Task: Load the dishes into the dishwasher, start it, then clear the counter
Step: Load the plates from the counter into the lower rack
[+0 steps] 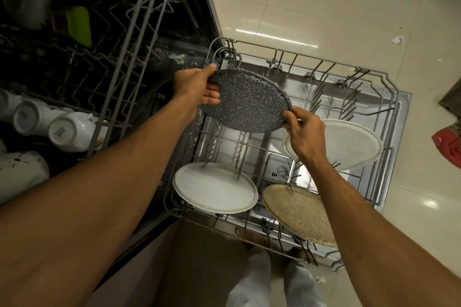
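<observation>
Holding the dark plate over the far-left part of the pulled-out rack, gripping its far-left rim in the left hand, thumb on top and fingers beneath, and pinching its near-right rim in the right hand. Hanging nearly flat, slightly tilted, spanning between both hands directly above bare tines, so probably needing tipping onto edge before lowering between them. Showing as a round, thin, grey-black disc with pale speckles, sharing the rack with the left white plate, right white plate and tan plate lying lower down.
</observation>
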Available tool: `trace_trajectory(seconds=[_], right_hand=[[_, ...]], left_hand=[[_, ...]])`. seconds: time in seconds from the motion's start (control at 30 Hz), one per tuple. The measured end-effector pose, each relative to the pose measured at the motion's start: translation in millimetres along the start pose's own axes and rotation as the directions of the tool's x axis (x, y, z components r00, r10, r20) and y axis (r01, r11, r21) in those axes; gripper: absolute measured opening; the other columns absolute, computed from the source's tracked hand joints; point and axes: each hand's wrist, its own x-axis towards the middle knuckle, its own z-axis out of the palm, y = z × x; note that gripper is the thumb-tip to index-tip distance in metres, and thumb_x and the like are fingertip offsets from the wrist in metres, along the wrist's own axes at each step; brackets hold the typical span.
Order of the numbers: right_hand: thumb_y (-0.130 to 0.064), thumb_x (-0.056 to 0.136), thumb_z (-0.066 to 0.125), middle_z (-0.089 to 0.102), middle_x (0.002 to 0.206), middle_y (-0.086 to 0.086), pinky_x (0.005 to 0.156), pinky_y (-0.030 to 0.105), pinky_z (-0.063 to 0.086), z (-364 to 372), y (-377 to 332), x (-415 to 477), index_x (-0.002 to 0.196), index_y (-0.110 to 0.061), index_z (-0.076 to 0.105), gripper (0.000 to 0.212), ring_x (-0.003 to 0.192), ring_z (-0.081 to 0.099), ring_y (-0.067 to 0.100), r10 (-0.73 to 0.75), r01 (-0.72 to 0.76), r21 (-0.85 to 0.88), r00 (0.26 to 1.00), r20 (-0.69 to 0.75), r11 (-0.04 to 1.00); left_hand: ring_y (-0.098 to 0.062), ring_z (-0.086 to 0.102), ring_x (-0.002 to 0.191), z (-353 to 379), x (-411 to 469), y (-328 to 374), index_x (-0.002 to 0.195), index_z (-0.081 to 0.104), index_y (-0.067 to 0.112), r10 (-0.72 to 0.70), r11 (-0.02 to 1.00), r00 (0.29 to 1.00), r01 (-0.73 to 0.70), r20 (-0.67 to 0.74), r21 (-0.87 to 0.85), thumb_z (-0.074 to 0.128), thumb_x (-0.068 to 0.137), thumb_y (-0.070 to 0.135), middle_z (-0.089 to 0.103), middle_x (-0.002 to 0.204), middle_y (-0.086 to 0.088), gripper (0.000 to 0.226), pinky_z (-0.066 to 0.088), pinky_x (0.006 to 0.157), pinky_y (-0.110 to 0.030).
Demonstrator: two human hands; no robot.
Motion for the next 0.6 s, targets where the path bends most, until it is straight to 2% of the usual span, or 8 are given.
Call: trace_trajectory(seconds=[0.13, 0.27, 0.43, 0.6], right_hand=[[-0.024, 0.098, 0.056, 0.072, 0.096, 0.001, 0.091, 0.045, 0.056, 4.3, -3.0, 3.7, 0.112, -0.014, 0.070, 0.022, 0.091, 0.068, 0.016, 0.009, -0.009, 0.010, 1.000, 0.009, 1.000], [-0.025, 0.098, 0.057, 0.072, 0.096, 0.001, 0.089, 0.043, 0.057, 6.4, -7.0, 9.5, 0.112, -0.013, 0.070, 0.023, 0.090, 0.068, 0.015, -0.004, 0.004, 0.010, 1.000, 0.013, 1.000], [-0.025, 0.099, 0.057, 0.072, 0.097, 0.003, 0.089, 0.042, 0.057, 9.1, -9.0, 9.7, 0.112, -0.011, 0.071, 0.024, 0.090, 0.068, 0.016, -0.020, 0.021, -0.016, 1.000, 0.015, 1.000], [-0.025, 0.099, 0.056, 0.073, 0.091, 0.003, 0.085, 0.045, 0.057, 10.2, -10.8, 14.6, 0.107, -0.014, 0.072, 0.022, 0.088, 0.068, 0.021, -0.011, 0.011, -0.063, 1.000, 0.009, 0.998]], left_hand=[[-0.014, 0.062, 0.047, -1.4, 6.8, -0.9, 0.095, 0.066, 0.005, -0.002, 1.000, 1.000, 0.002, -0.016, 0.010, 0.065, 0.091, 0.031, 0.067, 0.072, -0.012, 0.027, 0.057, 0.049, -0.027], [-0.015, 0.062, 0.047, -4.2, 13.1, 3.4, 0.085, 0.065, 0.008, -0.009, 1.000, 0.999, 0.008, -0.036, -0.009, 0.066, 0.091, 0.029, 0.067, 0.070, -0.012, 0.021, 0.057, 0.049, -0.028], [-0.012, 0.059, 0.041, -5.1, 15.4, 6.9, 0.083, 0.066, 0.007, -0.014, 1.000, 0.997, 0.012, -0.077, -0.026, 0.067, 0.090, 0.027, 0.065, 0.066, -0.010, 0.021, 0.053, 0.042, -0.025], [-0.013, 0.060, 0.044, -2.0, 18.8, 3.8, 0.086, 0.067, 0.007, -0.014, 1.000, 0.998, 0.013, -0.068, -0.010, 0.066, 0.091, 0.028, 0.066, 0.068, -0.011, 0.022, 0.056, 0.047, -0.027]])
